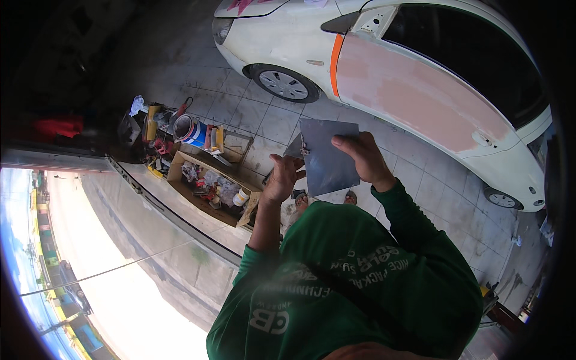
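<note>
A flat dark grey plate point(330, 159) is held up in front of my body. My right hand point(369, 157) grips its right edge, thumb on the upper face and the other fingers hidden beneath. My left hand point(283, 175) is beside the plate's left edge, its fingers closed on a smaller dark grey putty spreader point(294, 147), a thin flat piece with a slanted edge. A little brownish paste point(304, 146) clings where the spreader meets the plate's left edge. The plate partly hides the spreader.
Ahead and to the right stands a white car point(312, 36) with a pinkish filler-coated door point(408, 90) and orange tape point(336, 63). A cardboard box point(207, 210) of rubbish and a blue-and-white can point(195, 133) sit left on the tiled floor, beside a metal rail point(174, 219).
</note>
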`<state>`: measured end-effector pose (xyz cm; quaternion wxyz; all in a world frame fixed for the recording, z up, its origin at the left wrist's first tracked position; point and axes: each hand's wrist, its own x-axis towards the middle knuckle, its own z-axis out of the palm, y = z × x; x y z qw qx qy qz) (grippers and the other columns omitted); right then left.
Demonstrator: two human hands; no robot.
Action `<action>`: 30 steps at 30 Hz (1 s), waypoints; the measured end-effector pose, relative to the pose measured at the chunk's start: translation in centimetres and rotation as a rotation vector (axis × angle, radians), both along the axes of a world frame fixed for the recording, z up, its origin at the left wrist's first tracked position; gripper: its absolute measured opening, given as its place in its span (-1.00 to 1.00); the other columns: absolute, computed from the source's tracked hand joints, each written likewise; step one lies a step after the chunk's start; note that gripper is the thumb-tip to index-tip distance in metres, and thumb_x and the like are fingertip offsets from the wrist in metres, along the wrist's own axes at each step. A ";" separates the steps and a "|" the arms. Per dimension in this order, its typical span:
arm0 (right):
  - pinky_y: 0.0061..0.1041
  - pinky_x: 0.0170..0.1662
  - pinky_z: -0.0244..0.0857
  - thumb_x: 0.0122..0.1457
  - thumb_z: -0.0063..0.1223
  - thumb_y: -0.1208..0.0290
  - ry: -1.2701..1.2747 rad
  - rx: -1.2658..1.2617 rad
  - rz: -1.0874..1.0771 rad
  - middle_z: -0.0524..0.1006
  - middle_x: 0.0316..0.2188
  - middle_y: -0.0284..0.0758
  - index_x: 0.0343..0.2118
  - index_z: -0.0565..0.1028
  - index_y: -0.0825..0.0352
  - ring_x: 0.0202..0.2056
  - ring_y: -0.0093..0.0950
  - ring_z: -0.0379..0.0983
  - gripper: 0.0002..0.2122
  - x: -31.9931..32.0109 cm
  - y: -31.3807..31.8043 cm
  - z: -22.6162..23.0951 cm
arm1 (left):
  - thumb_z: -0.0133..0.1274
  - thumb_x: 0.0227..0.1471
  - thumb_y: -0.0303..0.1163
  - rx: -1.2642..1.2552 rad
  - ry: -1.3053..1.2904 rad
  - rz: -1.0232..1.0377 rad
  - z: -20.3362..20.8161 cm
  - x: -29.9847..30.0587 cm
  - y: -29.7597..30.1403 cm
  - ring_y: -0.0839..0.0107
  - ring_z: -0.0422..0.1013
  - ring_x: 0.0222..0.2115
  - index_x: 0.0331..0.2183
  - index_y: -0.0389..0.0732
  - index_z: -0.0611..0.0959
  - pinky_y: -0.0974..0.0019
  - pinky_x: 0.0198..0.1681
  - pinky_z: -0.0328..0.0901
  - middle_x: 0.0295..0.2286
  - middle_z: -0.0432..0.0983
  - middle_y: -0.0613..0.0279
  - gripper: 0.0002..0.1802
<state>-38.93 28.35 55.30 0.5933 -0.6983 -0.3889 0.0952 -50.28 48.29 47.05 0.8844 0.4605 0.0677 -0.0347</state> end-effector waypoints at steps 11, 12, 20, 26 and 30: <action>-0.41 0.03 0.37 0.24 0.12 0.39 0.856 0.393 -0.083 0.53 -0.07 -0.33 0.02 0.44 0.33 -0.03 -0.45 0.47 -0.69 -0.5 2.0 -6.1 | -0.08 0.29 -0.20 -0.287 -0.230 0.528 5.5 1.4 1.2 0.10 0.43 -0.01 0.15 -0.24 0.32 -0.14 0.09 0.31 -0.01 0.43 0.01 -0.50; -0.43 0.01 0.39 0.25 0.13 0.37 0.996 0.439 -0.088 0.53 -0.09 -0.36 0.01 0.46 0.32 -0.05 -0.49 0.49 -0.70 -0.7 2.3 -5.2 | -0.09 0.30 -0.18 -0.294 -0.263 0.522 5.6 1.4 1.1 0.10 0.43 -0.01 0.15 -0.23 0.31 -0.17 0.10 0.30 -0.01 0.43 0.01 -0.50; -0.53 -0.16 0.34 0.14 0.16 0.49 0.947 0.504 -0.202 0.59 -0.31 -0.34 -0.20 0.56 0.44 -0.25 -0.58 0.49 -0.81 -2.7 4.7 -1.8 | 0.07 0.19 -0.45 -0.020 -0.011 0.649 5.8 0.6 -2.9 0.36 0.44 -0.08 0.02 -0.26 0.50 0.27 -0.02 0.37 -0.07 0.50 0.15 -0.65; -0.55 -0.17 0.35 0.12 0.16 0.46 0.464 0.304 -0.204 0.61 -0.34 -0.32 -0.25 0.58 0.46 -0.28 -0.56 0.52 -0.81 -1.8 3.6 -1.9 | 0.08 0.22 -0.35 0.381 -0.182 0.664 4.9 0.7 -2.4 0.67 0.39 -0.31 -0.14 -0.30 0.62 0.51 -0.35 0.30 -0.26 0.57 0.29 -0.76; -0.56 -0.20 0.37 0.12 0.14 0.45 0.405 0.174 -0.162 0.63 -0.38 -0.31 -0.27 0.60 0.47 -0.32 -0.56 0.53 -0.81 -0.9 2.6 -1.1 | 0.10 0.21 -0.30 0.539 -0.045 0.472 5.4 -0.5 -1.9 0.60 0.45 -0.36 -0.17 -0.33 0.64 0.43 -0.32 0.37 -0.33 0.60 0.26 -0.72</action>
